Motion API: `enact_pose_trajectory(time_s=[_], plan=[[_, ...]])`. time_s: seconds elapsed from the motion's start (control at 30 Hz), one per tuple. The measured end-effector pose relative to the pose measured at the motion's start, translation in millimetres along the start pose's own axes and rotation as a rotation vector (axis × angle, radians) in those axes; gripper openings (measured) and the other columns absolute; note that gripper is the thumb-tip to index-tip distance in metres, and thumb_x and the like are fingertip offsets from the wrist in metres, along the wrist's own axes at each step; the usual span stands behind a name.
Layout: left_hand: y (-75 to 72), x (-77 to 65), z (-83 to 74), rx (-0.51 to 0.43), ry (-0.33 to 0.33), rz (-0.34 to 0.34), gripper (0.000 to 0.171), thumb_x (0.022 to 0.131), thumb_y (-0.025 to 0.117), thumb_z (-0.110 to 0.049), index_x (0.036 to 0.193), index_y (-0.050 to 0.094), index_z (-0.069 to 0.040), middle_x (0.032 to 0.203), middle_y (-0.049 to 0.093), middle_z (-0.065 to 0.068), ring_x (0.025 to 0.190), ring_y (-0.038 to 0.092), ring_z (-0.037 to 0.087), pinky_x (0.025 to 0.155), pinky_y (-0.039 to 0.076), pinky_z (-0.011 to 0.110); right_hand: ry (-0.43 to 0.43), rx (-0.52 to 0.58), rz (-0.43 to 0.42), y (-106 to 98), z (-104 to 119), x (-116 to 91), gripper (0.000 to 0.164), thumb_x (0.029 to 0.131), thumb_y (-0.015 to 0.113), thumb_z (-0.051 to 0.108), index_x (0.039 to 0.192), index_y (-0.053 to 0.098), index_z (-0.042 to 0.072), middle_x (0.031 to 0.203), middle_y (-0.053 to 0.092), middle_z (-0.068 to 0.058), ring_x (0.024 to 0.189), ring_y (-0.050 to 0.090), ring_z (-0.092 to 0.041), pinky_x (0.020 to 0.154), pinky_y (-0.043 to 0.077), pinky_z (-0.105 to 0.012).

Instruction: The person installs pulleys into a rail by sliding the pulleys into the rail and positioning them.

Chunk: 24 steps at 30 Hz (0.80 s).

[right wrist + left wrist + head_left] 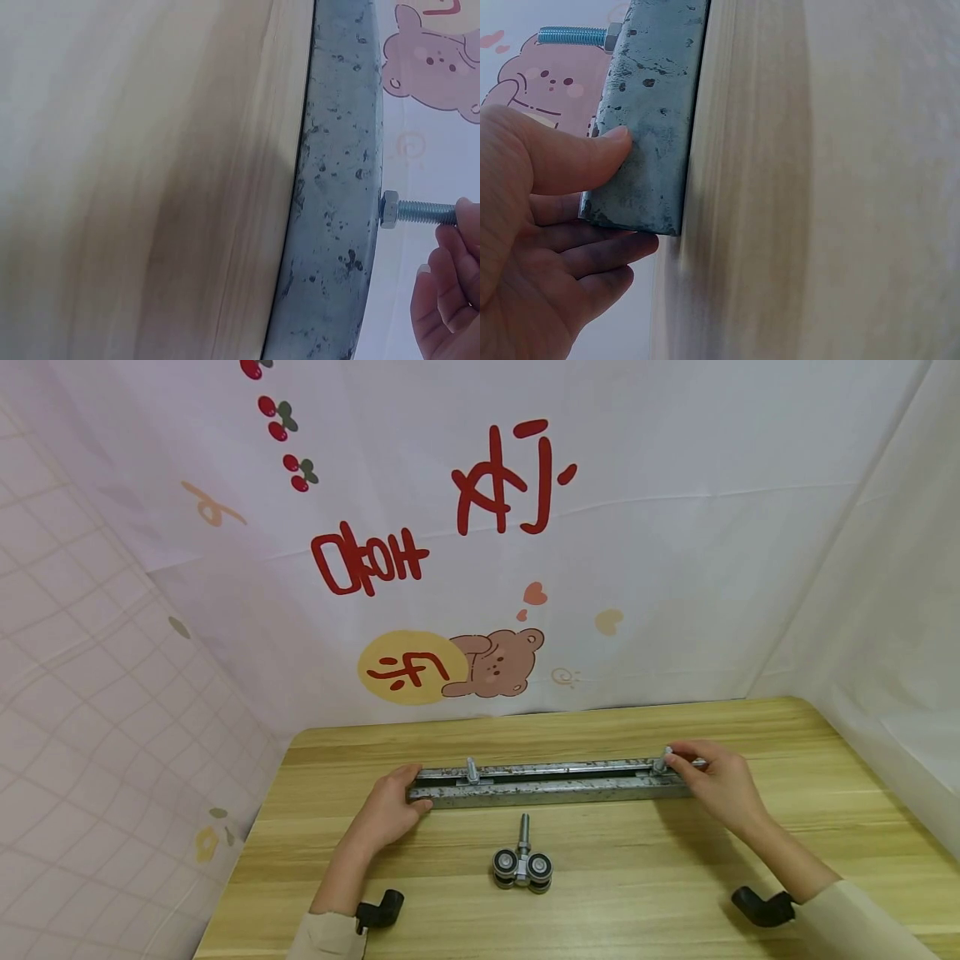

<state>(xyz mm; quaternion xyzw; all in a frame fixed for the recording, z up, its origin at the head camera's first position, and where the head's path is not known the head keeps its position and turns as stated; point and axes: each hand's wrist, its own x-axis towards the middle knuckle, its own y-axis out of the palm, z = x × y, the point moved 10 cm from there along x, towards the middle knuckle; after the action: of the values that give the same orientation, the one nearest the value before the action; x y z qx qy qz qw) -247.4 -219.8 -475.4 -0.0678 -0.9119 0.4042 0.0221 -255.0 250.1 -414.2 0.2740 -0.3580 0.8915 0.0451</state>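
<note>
A galvanized steel channel rail (555,792) with dark specks lies along the back of the tabletop, its slot facing up. Two threaded bolts stand up out of the slot. My left hand (390,810) grips the rail's left end, thumb on the front face and fingers around the end and back. The left bolt (472,769) stands a short way right of it. At the other end, my right hand (716,777) pinches the right bolt (424,212) between thumb and fingers, above its hex nut (389,209). A loose roller trolley (522,864) with black-rimmed wheels lies in front of the rail, its threaded stem pointing backward.
The wood-grain table (622,877) meets a white printed cloth (660,552) close behind the rail. Grid-patterned cloth (90,718) hangs on the left, with more white cloth on the right. Black wrist mounts (381,910) sit on both forearms.
</note>
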Motion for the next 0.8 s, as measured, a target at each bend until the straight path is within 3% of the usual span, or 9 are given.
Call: enact_pose_trajectory(time_s=[0.4,0.8], plan=[[0.5,0.4,0.4,0.002,-0.001,-0.001,0.068,0.094,0.079,-0.009,0.152,0.048,0.008,0.156,0.047,0.028,0.145,0.044,0.044,0.115,0.042,0.058,-0.014,0.011,0.012,7,6,3,0.014,0.089,0.079,-0.004,0.103,0.079,-0.001,0.092,0.077,-0.012,0.064,0.062,-0.005,0.053,0.048,-0.014],[-0.5,0.0,1.9,-0.002,-0.006,-0.005,0.069,0.094,0.079,-0.01,0.153,0.047,0.008,0.156,0.046,0.028,0.146,0.042,0.044,0.116,0.041,0.058,-0.036,0.006,0.025,16,13,6,0.015,0.088,0.081,-0.004,0.102,0.08,0.0,0.093,0.077,-0.01,0.07,0.061,-0.003,0.058,0.049,-0.013]])
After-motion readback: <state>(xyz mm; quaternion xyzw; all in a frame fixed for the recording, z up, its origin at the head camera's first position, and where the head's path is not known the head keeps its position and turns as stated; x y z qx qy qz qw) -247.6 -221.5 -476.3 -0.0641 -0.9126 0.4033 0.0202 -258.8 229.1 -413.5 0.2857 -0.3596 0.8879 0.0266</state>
